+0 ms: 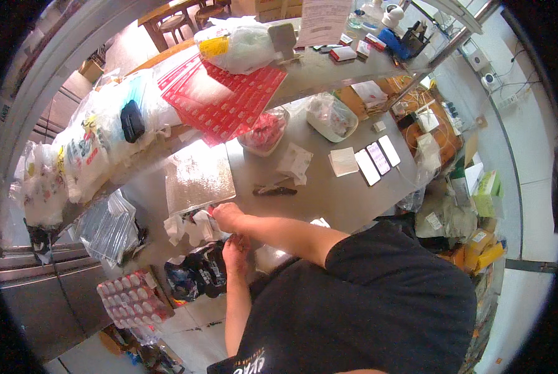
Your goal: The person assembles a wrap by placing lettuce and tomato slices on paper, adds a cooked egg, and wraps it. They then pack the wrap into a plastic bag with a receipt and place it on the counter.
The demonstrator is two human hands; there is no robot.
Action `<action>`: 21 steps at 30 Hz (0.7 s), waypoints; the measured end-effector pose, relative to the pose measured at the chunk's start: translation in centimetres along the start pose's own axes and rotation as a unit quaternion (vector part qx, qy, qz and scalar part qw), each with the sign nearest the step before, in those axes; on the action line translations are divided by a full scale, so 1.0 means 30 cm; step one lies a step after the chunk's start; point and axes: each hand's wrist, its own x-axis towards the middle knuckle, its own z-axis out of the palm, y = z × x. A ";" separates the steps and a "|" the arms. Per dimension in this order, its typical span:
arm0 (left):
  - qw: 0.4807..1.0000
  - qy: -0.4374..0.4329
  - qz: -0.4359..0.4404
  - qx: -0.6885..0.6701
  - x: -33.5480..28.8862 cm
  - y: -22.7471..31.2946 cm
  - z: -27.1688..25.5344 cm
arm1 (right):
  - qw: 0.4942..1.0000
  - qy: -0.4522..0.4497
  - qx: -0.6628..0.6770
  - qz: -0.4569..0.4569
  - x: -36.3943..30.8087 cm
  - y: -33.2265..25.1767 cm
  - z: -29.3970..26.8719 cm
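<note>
A: Your right hand reaches across to the left edge of the grey surface, fingers curled shut around a crumpled white plastic bag that lies just below the shiny foil sheet. Your left hand sits directly beneath it, against a black plastic bag hanging off the surface's edge; whether that hand is pinching the film or only resting on it cannot be told from this view.

B: How do the bags handle?

A: Judge them as light, limp and slippery (thin film, no stiffness of its own). A flat-palm hold would likely slide; you do better to gather a bunch of film in the fist, or take the rim or handle loops where the plastic doubles up. The black bag bulges, so it probably carries something and wants support from below.

B: Anything nearby to mind?

A: The foil sheet touches the white bag's upper edge and would crease easily. A dark folding knife lies well apart, to your right.
</note>
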 end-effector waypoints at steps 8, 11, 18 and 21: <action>0.883 -0.018 -0.222 -0.414 0.117 0.035 -0.113 | 0.982 -0.022 0.108 0.155 -0.036 -0.015 -0.050; 0.837 -0.038 -0.257 -0.482 0.168 0.006 -0.153 | 0.992 -0.029 0.058 0.111 -0.055 -0.023 -0.053; 0.898 -0.042 -0.231 -0.373 0.130 0.091 -0.085 | 0.997 0.074 -0.013 -0.030 -0.122 -0.064 -0.045; 0.908 -0.161 -0.138 -0.361 0.103 0.166 -0.036 | 0.980 0.094 0.161 0.067 -0.147 -0.086 -0.057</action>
